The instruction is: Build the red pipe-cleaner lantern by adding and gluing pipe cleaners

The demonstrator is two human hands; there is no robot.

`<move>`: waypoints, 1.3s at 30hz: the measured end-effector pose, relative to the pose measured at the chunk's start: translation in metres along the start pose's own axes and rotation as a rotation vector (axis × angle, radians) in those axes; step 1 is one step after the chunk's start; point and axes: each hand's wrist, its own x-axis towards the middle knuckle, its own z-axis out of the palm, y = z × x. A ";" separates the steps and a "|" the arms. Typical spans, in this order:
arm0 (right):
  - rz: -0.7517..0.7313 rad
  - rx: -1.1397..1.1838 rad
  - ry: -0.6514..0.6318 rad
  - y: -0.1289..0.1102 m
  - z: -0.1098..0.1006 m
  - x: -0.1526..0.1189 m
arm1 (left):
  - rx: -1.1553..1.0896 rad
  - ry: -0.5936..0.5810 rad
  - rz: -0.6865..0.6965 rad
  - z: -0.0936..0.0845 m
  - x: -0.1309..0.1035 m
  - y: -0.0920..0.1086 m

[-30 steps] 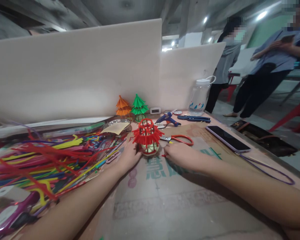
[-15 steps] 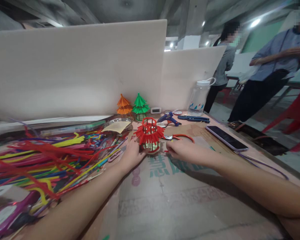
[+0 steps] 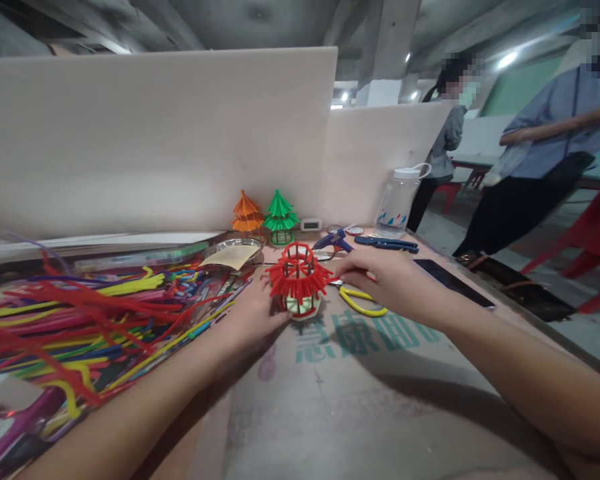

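A small red pagoda model (image 3: 300, 280), made of fuzzy red stems with a fringe of spiky eaves and an open frame on top, stands on a pale base in front of me. My left hand (image 3: 255, 308) is at its left side, fingers closed around the lower edge. My right hand (image 3: 363, 270) is at the right tips of the eaves, thumb and fingers pinched together; what they hold is too small to tell. Below that hand lies a tool with yellow handles (image 3: 364, 305), its head partly covered by the fingers.
Orange (image 3: 247, 215) and green (image 3: 280, 217) pagoda models stand behind. A glue gun (image 3: 334, 239), dark blue tool (image 3: 387, 244), water bottle (image 3: 395, 203) and phone (image 3: 450, 283) are at the right. Colourful pipe cleaners (image 3: 95, 307) cover the left. Two people stand beyond the table.
My right hand has risen from beside the model's base to its eaves, uncovering the yellow handles and hiding the orange-red ones. My left hand stays at the base.
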 end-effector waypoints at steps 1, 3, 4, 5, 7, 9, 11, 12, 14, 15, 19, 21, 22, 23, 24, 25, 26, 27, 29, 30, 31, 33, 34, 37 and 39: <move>0.002 -0.014 0.021 0.002 -0.002 0.004 | 0.067 -0.095 -0.051 -0.011 -0.002 0.000; -0.031 -0.014 0.064 0.005 -0.007 0.015 | 0.158 -0.218 -0.146 -0.037 -0.006 0.003; -0.057 -0.014 0.085 0.005 -0.010 0.021 | 0.188 -0.225 -0.179 -0.051 -0.006 0.007; -0.082 -0.024 0.107 0.005 -0.012 0.028 | 0.227 -0.224 -0.197 -0.065 -0.004 0.012; -0.132 -0.067 0.167 0.004 -0.014 0.041 | 0.292 -0.151 -0.195 -0.092 0.005 0.030; -0.193 -0.093 0.236 0.002 -0.012 0.052 | 0.289 -0.024 -0.139 -0.111 0.020 0.051; -0.260 -0.048 0.282 0.001 -0.007 0.059 | 0.260 0.101 -0.064 -0.121 0.037 0.069; -0.285 -0.011 0.289 0.001 -0.004 0.061 | 0.240 0.156 -0.022 -0.121 0.043 0.076; -0.321 0.042 0.293 0.003 0.003 0.061 | 0.215 0.246 0.046 -0.117 0.052 0.081; -0.331 0.046 0.299 0.005 0.005 0.060 | 0.211 0.293 0.058 -0.112 0.055 0.081; -0.335 0.044 0.339 0.011 0.008 0.052 | 0.227 0.381 0.052 -0.092 0.052 0.073; -0.328 0.068 0.332 0.011 0.006 0.049 | 0.225 0.332 0.091 -0.087 0.048 0.071; -0.325 0.078 0.323 0.011 0.006 0.048 | 0.223 0.306 0.117 -0.086 0.047 0.071; -0.320 0.083 0.315 0.010 0.006 0.048 | 0.225 0.294 0.133 -0.085 0.046 0.072; -0.315 0.085 0.310 0.009 0.006 0.048 | 0.231 0.293 0.141 -0.085 0.045 0.073; -0.312 0.084 0.306 0.008 0.007 0.048 | 0.236 0.300 0.140 -0.086 0.045 0.074; -0.313 0.080 0.305 0.007 0.008 0.049 | 0.235 0.304 0.130 -0.087 0.045 0.075; -0.315 0.076 0.308 0.007 0.010 0.050 | 0.227 0.302 0.114 -0.088 0.046 0.075; -0.316 0.074 0.315 0.006 0.013 0.050 | 0.183 0.273 0.084 -0.091 0.047 0.074; -0.316 0.079 0.317 0.007 0.014 0.051 | 0.153 0.254 0.075 -0.092 0.047 0.073; -0.313 0.085 0.311 0.007 0.015 0.051 | 0.128 0.233 0.069 -0.093 0.048 0.072; -0.302 0.093 0.291 0.009 0.016 0.051 | 0.104 0.200 0.063 -0.094 0.048 0.069; -0.300 0.091 0.278 0.010 0.017 0.051 | 0.108 0.184 0.061 -0.095 0.049 0.067; -0.304 0.058 0.226 0.012 0.018 0.053 | 0.149 0.128 0.055 -0.095 0.050 0.062; -0.272 0.033 0.175 0.012 0.019 0.054 | 0.169 0.091 0.055 -0.095 0.051 0.059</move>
